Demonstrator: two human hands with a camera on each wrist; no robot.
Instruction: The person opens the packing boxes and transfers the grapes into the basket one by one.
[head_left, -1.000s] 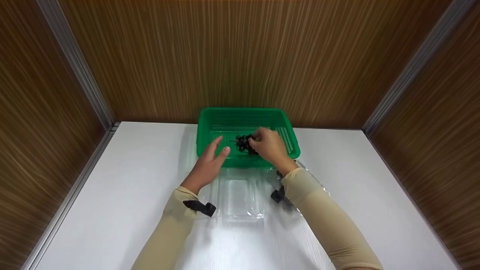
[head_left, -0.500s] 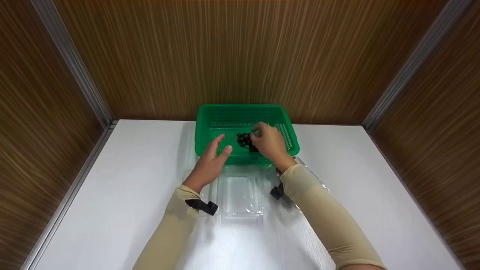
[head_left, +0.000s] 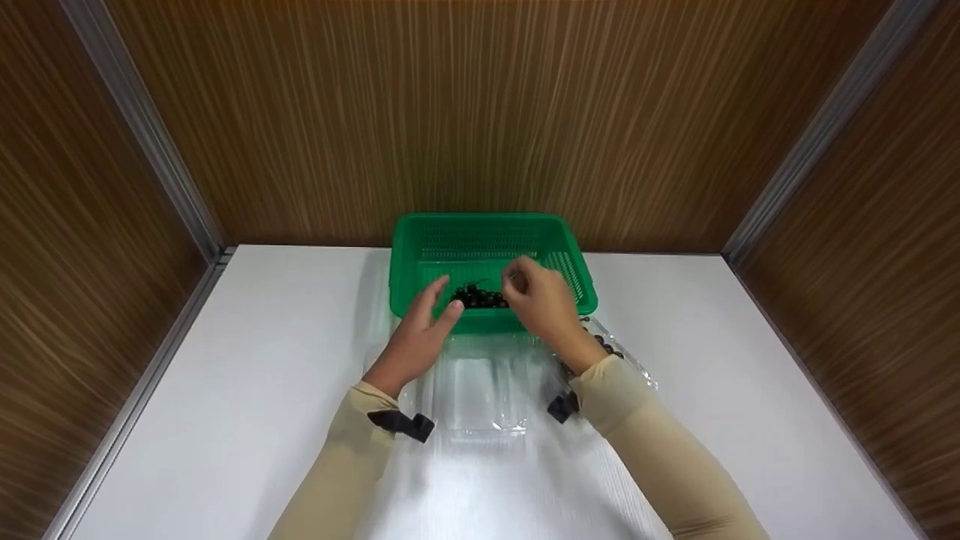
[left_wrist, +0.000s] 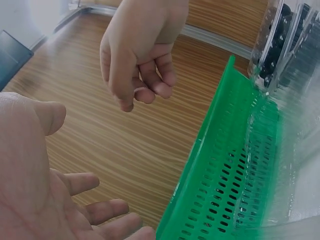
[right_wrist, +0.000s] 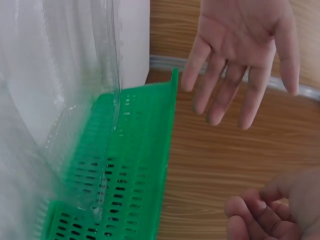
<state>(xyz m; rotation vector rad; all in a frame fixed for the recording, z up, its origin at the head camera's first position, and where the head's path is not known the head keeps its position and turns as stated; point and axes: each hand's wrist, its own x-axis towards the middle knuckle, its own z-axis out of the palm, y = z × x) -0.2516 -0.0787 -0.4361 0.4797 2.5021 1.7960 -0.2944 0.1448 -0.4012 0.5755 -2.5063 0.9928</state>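
Note:
Both hands are over the green basket (head_left: 405,262) in the head view. A cluster of dark grapes (head_left: 480,297) lies inside, near the basket's front wall. My left hand (head_left: 420,326) is at the basket's front left, thumb and fingers spread, holding nothing; its thumb overlaps the grapes in this view. Above the basket's right part, my right hand (head_left: 544,296) has curled fingers, with thumb and forefinger tips close together. The left wrist view shows that right hand (left_wrist: 145,55) curled with nothing visible in it. The right wrist view shows the left palm (right_wrist: 240,45) with fingers extended.
A clear plastic container (head_left: 480,397) sits on the white table (head_left: 285,360) in front of the basket. Beside it on the right, partly under my right forearm, a clear pack of dark grapes (head_left: 611,349) lies. Wood-patterned panels (head_left: 480,120) enclose the back and sides.
My right hand has let go of the grapes and sits slightly right of them. The grapes now lie lower in the basket. My left hand has hardly moved.

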